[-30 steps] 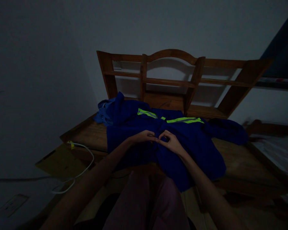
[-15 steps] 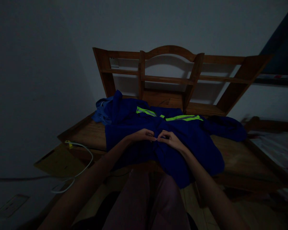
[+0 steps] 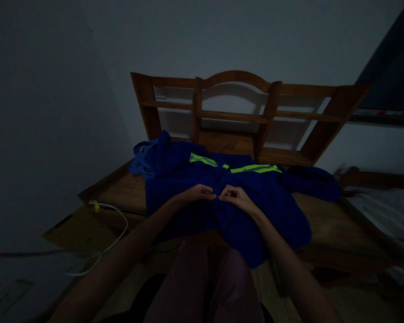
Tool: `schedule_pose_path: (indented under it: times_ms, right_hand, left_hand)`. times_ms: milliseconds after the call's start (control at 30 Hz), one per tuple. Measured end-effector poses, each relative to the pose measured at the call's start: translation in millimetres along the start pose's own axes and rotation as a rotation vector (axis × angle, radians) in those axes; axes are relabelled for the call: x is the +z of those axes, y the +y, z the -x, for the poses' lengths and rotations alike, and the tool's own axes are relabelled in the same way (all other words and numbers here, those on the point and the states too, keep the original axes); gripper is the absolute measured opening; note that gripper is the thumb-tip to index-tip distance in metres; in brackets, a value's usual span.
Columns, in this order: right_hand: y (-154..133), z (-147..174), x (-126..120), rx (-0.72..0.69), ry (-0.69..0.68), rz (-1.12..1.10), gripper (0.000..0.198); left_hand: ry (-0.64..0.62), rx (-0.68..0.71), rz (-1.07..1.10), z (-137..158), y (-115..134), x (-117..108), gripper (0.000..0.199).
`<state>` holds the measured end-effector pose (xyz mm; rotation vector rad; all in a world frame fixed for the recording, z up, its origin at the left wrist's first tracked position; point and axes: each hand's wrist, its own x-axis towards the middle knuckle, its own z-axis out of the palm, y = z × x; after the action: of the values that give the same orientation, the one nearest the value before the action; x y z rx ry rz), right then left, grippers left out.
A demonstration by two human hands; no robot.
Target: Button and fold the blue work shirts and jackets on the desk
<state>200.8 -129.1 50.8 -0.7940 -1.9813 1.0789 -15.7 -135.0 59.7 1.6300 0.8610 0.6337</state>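
Note:
A dark blue jacket with yellow-green reflective strips lies spread over a wooden desk, its lower part hanging past the front edge. Both hands are at its front opening. My left hand pinches the jacket's front edge between thumb and fingers. Just to the right, my right hand also pinches the front edge, its fingertips almost meeting the left ones. Whether a button or other fastener is between the fingertips is too dark and small to make out.
The wooden desk has a shelf rack along its back. Lighter blue cloth is bunched at the jacket's left. A white cable hangs at the left beside a yellowish board. A bed-like frame with pale fabric stands right.
The fingertips of my two hands have moved slightly apart, still at the jacket's front. The view has shifted a little; the jacket lies much as before.

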Motion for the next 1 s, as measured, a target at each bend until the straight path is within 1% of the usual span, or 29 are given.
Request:
schedule_pose_path:
  times_ms: [233, 300, 367, 433, 500, 600, 733, 867, 933, 1000]
  right_hand:
    - [-1.7, 1.0, -0.5, -0.023, 0.025, -0.003, 0.014]
    - [0.2, 1.0, -0.1, -0.032, 0.033, 0.011, 0.014]
    - [3.1, 0.6, 0.4, -0.038, 0.044, 0.036, 0.013]
    - [6.3, 0.1, 1.0, -0.051, 0.058, 0.065, 0.012]
    - [9.0, -0.4, 1.2, -0.065, 0.069, 0.089, 0.011]
    - [10.7, -0.8, 1.1, -0.077, 0.075, 0.103, 0.011]
    - [9.2, -0.5, 0.5, -0.064, 0.084, 0.084, 0.013]
    - [7.9, -0.1, -0.3, -0.016, 0.114, 0.06, 0.02]
    - [8.0, -0.6, -0.9, 0.021, 0.114, 0.023, 0.023]
    - [8.5, -1.2, -1.7, 0.067, 0.108, -0.044, 0.025]
  left_hand:
    - [0.117, -0.021, 0.088, 0.2, 0.3, 9.3, 0.038]
    - [0.144, -0.052, 0.094, -0.9, -1.0, 12.2, 0.038]
    - [0.178, -0.055, 0.068, -2.4, -4.6, 14.7, 0.038]
    - [0.226, 0.001, 0.006, -3.1, -8.8, 16.9, 0.038]
    - [0.278, 0.089, -0.096, -2.2, -10.8, 19.4, 0.036]
    - [0.357, 0.178, -0.245, 1.5, -7.0, 25.0, 0.03]
    - [0.487, 0.244, -0.392, 3.4, 2.4, 35.4, 0.022]
    - [0.605, 0.29, -0.54, 2.9, 5.9, 44.0, 0.015]
    - [0.631, 0.31, -0.575, 4.6, 6.8, 46.8, 0.014]
    - [0.626, 0.334, -0.57, 7.7, 8.1, 48.8, 0.014]
